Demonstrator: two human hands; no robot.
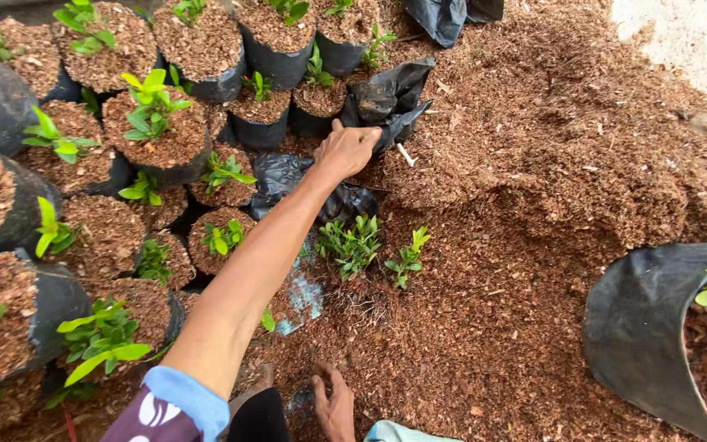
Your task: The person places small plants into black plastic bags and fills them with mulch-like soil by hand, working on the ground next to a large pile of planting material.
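Observation:
My left hand reaches far forward, its fingers closed on the edge of an empty, crumpled black plastic grow bag lying on the brown coir soil. My right hand rests low on the soil near my knee, fingers spread and holding nothing. Between the two hands, a small clump of loose green seedlings and one single seedling lie on the soil with bare roots. Another flattened black bag lies under my forearm.
Several filled black grow bags with young plants crowd the left side and the back. A large black bag holding a plant stands at the right edge. A heap of brown coir covers the ground, with a pale patch at the top right.

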